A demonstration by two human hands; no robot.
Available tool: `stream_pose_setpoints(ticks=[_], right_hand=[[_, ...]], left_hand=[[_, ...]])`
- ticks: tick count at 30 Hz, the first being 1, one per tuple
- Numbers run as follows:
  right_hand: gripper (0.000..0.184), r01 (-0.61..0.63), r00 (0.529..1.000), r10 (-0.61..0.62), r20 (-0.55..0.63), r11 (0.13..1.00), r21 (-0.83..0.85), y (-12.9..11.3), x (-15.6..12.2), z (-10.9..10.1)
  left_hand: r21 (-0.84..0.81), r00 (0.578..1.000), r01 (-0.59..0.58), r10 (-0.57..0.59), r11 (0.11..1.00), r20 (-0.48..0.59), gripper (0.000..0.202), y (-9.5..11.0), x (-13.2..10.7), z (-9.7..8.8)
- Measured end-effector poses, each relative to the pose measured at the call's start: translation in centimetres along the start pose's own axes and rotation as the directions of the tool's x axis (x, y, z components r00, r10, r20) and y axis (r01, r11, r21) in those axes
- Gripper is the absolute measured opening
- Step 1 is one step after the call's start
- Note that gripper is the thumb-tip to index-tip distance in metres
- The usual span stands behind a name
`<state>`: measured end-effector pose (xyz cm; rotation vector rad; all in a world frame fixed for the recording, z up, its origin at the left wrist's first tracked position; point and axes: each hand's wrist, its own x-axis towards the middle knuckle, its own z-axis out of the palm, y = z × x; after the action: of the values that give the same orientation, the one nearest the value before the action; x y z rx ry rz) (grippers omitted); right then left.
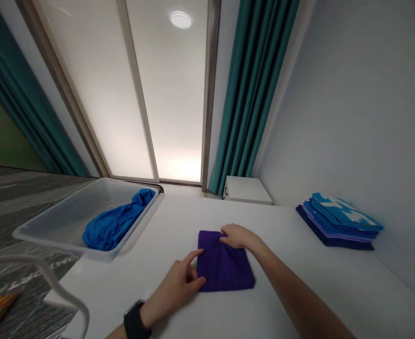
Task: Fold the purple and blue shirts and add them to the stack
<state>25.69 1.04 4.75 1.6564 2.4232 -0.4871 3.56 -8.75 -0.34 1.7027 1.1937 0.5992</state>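
Note:
A purple folded cloth (225, 268) lies flat on the white table (299, 292). My left hand (181, 280), with a dark watch on its wrist, rests at the cloth's left edge, fingers stretched out and the fingertips touching the fabric. My right hand (237, 236) lies on the cloth's far edge, fingers curled down and pressing onto it.
A clear plastic bin (52, 221) at the table's left holds a crumpled blue garment (115, 223). A stack of folded blue and purple cloths (338, 221) sits at the right by the wall. A small white cabinet (246, 189) stands behind the table, by teal curtains.

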Motion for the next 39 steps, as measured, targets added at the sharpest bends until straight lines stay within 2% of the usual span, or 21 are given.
stream_pose_setpoints(ticks=[4, 9, 11, 14, 17, 24, 32, 36, 38, 39], right_hand=[[0.027, 0.021, 0.999, -0.02, 0.028, 1.0, -0.02, -0.3, -1.9, 0.2], [0.029, 0.077, 0.996, -0.077, 0.053, 0.997, 0.001, -0.1, -1.9, 0.0], [0.029, 0.098, 0.993, -0.099, 0.069, 0.995, 0.01, 0.1, -1.4, -0.2], [0.029, 0.116, 0.989, -0.116, 0.09, 0.993, 0.014, 0.3, -0.8, -0.5], [0.029, 0.122, 0.988, -0.123, 0.095, 0.992, 0.016, 0.4, -0.7, -0.7], [0.031, 0.102, 0.992, -0.103, 0.075, 0.995, 0.015, 0.7, -0.8, -0.5], [0.026, 0.089, 0.995, -0.092, 0.049, 0.995, 0.047, 1.1, -0.5, 0.1], [0.025, 0.089, 0.995, -0.091, 0.029, 0.994, 0.065, 1.2, -0.3, 0.5], [0.024, 0.087, 0.996, -0.089, 0.012, 0.993, 0.075, 1.2, -0.2, 0.6], [0.024, 0.087, 0.996, -0.088, 0.004, 0.993, 0.08, 1.2, -0.3, 0.7]], left_hand=[[0.017, 0.994, 0.041, -0.042, 0.999, 0.097, 0.05, 0.2, -1.2, -0.3], [-0.036, 0.991, 0.042, -0.037, 0.998, 0.129, 0.063, 0.2, -1.7, -0.7], [-0.037, 0.991, 0.03, -0.025, 0.999, 0.133, 0.056, 0.3, -1.5, -0.8], [-0.011, 0.99, 0.007, -0.005, 1.0, 0.138, 0.036, 0.7, -1.2, -1.0], [0.055, 0.993, -0.036, 0.029, 0.998, 0.117, 0.024, 0.9, -1.1, -1.1], [0.309, 0.998, -0.055, 0.056, 0.95, 0.005, 0.021, 1.4, -1.0, -0.9], [0.496, 0.999, -0.035, 0.024, 0.867, 0.029, 0.023, 1.7, -0.9, -0.5], [0.57, 0.999, -0.022, 0.004, 0.822, 0.033, 0.028, 2.0, 0.8, -1.9], [0.566, 0.998, -0.022, 0.054, 0.824, -0.04, 0.03, 2.1, 2.9, -3.1], [0.564, 0.992, -0.061, 0.113, 0.824, -0.058, 0.031, 2.1, 4.1, -3.7]])
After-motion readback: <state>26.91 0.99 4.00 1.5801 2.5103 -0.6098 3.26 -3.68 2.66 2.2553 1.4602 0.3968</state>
